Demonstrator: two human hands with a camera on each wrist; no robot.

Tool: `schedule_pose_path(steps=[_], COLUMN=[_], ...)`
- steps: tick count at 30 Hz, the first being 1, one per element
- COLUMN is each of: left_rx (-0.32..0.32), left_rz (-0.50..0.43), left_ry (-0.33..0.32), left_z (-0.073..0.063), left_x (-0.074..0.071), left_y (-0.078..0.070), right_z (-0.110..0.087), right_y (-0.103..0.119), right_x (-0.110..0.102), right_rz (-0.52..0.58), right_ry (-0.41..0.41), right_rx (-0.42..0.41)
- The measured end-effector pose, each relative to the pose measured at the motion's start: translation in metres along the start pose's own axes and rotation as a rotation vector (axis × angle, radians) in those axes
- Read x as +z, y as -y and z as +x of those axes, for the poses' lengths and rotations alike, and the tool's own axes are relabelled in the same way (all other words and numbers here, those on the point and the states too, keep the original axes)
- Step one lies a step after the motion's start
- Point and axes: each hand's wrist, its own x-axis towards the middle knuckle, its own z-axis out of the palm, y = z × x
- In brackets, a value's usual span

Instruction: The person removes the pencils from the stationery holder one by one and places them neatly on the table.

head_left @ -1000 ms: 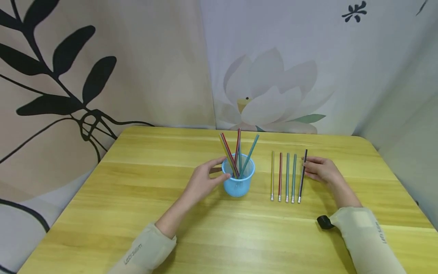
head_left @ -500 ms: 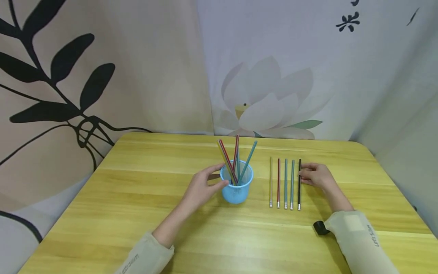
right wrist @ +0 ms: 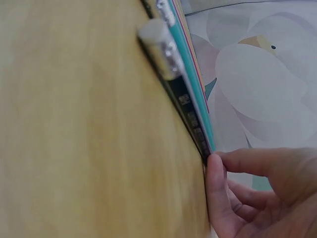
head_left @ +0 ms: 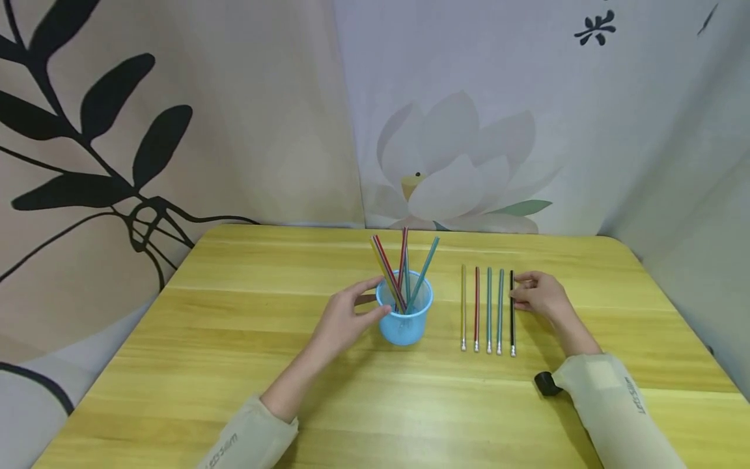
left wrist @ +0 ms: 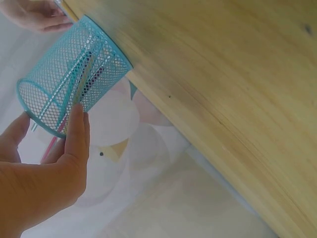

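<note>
A blue mesh pencil cup (head_left: 404, 332) stands upright on the table, and several pencils in it, among them a teal pencil (head_left: 426, 266), lean out at different angles. My left hand (head_left: 342, 320) holds the cup at its rim from the left, thumb in front and fingers behind; the left wrist view shows the mesh cup (left wrist: 54, 74) between them. With thumb and forefinger my right hand (head_left: 543, 296) pinches a black pencil (head_left: 512, 326) near its far end. That black pencil (right wrist: 181, 96) has a white eraser at its near end and lies close beside a teal pencil (right wrist: 185, 54).
Left of the black pencil lie a yellow pencil (head_left: 463, 309), a red pencil (head_left: 477, 309) and two teal pencils, roughly parallel, erasers toward me. The wooden table (head_left: 375, 404) ends at a patterned curtain (head_left: 281, 130) behind. A small black object (head_left: 547, 384) sits at my right cuff.
My right hand has moved slightly left, bringing the black pencil from a slant to nearly parallel with the row. The left hand keeps its hold on the cup. The head view shifted a little.
</note>
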Motion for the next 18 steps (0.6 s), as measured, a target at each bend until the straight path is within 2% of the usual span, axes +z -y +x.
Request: schedule_pose_path(steps=[7, 12, 18], left_rx=[-0.007, -0.011, 0.008], left_rz=[0.022, 0.035, 0.027], left_ry=[0.006, 0.0, 0.009], left_z=[0.002, 0.004, 0.003], left_x=[0.0, -0.001, -0.002], left_y=[0.0, 0.0, 0.001], right_z=[-0.001, -0.006, -0.015], right_y=[0.001, 0.01, 0.029], right_x=[-0.002, 0.002, 0.014], right_rz=[-0.008, -0.027, -0.001], right_ry=[-0.024, -0.057, -0.069], right_rx=[-0.011, -0.065, -0.151])
